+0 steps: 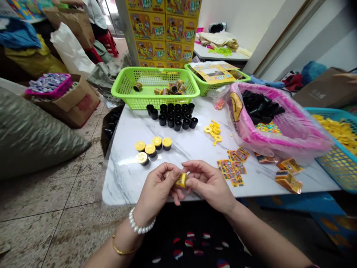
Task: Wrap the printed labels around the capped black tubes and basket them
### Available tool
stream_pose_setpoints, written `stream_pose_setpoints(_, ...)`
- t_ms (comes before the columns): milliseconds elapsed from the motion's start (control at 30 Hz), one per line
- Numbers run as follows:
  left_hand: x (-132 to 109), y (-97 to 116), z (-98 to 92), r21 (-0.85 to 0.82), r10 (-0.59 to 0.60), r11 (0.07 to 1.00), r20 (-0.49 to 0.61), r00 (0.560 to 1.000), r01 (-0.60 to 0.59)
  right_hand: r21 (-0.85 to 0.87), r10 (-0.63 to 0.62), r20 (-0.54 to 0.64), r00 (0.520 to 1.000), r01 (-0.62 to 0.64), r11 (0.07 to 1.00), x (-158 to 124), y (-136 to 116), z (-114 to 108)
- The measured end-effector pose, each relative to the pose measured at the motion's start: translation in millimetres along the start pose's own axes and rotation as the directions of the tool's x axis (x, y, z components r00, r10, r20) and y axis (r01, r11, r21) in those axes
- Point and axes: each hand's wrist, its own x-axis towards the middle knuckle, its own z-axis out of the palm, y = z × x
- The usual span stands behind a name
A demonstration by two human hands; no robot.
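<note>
My left hand [163, 180] is closed around a small cup with a yellow printed sleeve [181, 180], held on its side above the table's front edge. At the cup's right end, my right hand [208, 182] has its thumb and fingertips against it. Much of the cup is hidden by fingers. Beyond my left hand stand several black cups with yellow lids [150, 150]. Farther back are rows of plain black cups [177, 118]. To the right of my right hand lie flat printed sleeves [232, 169] and yellow plastic pieces with rings [213, 130].
A green basket [122, 95] with wrapped cups stands at the back of the marbled table [122, 186]. A pink plastic-lined basket [292, 145] holds black cups and coloured beads. Bundled sleeves [288, 181] lie near a blue basket [334, 171]. Yellow cartons [152, 26] are stacked behind.
</note>
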Motion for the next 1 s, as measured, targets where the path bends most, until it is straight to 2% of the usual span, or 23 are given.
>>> stream_pose_setpoints(67,-1.2,-1.6,2.0,-0.005,-0.008,1.0,0.026,1.0,0.008,0.029,-0.015,0.042,0.999,0.014,0.999,0.9,-0.2,1.2)
stream_pose_setpoints(233,-7.6,-3.1,-1.6,-0.102,-0.005,0.995,0.171,0.985,0.022,0.125,0.028,-0.024,0.999,-0.025,0.992,4.6,4.5,4.4)
stream_pose_setpoints(367,-7.3,-1.5,-5.7,-0.125,-0.018,0.991,0.154,0.988,0.037,-0.005,0.051,0.044,0.998,-0.051,0.999,-3.2,2.9,3.7)
stream_pose_setpoints(467,-3.8,-2.8,-5.0,-0.101,-0.031,0.994,0.158,0.987,0.047,-0.276,-0.077,0.116,0.99,0.107,0.955,-11.0,-2.5,1.5)
stream_pose_setpoints(533,-2.0,-6.3,-4.8,-0.06,-0.048,0.996,0.179,0.983,0.059,-0.479,-0.189,0.195,0.962,0.262,0.838,-13.3,-6.1,0.0)
stream_pose_setpoints(600,-1.1,-12.3,-6.2,-0.049,-0.05,0.997,0.204,0.978,0.062,-0.588,-0.244,0.282,0.928,0.368,0.72,-12.0,-8.7,-1.4)
stream_pose_setpoints(667,-0.7,-19.4,-9.8,-0.102,-0.021,0.994,0.229,0.973,0.045,-0.623,-0.258,0.316,0.913,0.404,0.669,-7.4,-10.6,-2.4)
stream_pose_setpoints(733,-0.7,-25.4,-14.5,-0.206,0.029,0.978,0.205,0.978,0.014,-0.624,-0.215,0.287,0.933,0.353,0.697,-1.0,-12.6,-2.3)
stream_pose_setpoints(800,-0.9,-28.1,-18.9,-0.306,0.061,0.952,0.133,0.989,-0.017,-0.54,-0.1,0.252,0.963,0.226,0.811,5.3,-15.4,0.1)
stream_pose_setpoints(867,-1.4,-26.7,-21.7,-0.366,0.064,0.93,0.076,0.995,-0.032,-0.384,0.028,0.268,0.963,0.08,0.92,10.6,-18.7,4.7)
stream_pose_setpoints(933,-1.7,-22.9,-22.6,-0.395,0.054,0.918,0.06,0.997,-0.026,-0.253,0.076,0.29,0.954,0.0,0.968,15.0,-21.6,10.1)
stream_pose_setpoints(1000,-2.0,-18.9,-21.6,-0.417,0.042,0.909,0.035,0.999,-0.024,-0.21,0.08,0.283,0.956,-0.02,0.978,18.4,-23.3,14.4)
